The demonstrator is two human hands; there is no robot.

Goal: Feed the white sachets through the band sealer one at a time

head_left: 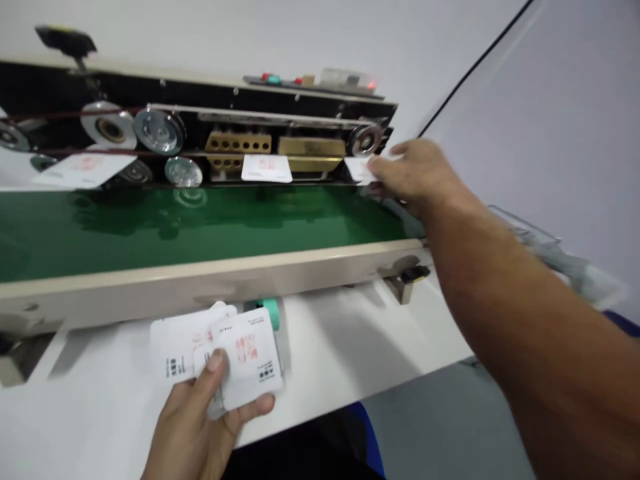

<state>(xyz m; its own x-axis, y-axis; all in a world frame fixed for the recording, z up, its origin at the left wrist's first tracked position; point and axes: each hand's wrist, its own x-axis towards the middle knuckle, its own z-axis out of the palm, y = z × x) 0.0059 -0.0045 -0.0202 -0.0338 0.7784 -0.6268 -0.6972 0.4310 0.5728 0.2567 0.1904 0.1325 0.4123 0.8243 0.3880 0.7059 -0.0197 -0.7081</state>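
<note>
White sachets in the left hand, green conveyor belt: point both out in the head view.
White sachets [245,353] in the left hand [195,433]: head view, front sachet's face.
Green conveyor belt [190,227]: head view, top surface.

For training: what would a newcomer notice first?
A green conveyor belt runs across the middle, beneath a black panel of pulleys and brass blocks. White packets lie along its far edge, the right hand touching the rightmost one. At the front, the left hand holds more packets.

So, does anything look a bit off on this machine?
One thing does: the white sachet at the far left of the band sealer sits clearly tilted, while the middle sachet lies nearly square to the green belt. Nothing looks spilled or damaged.
</note>
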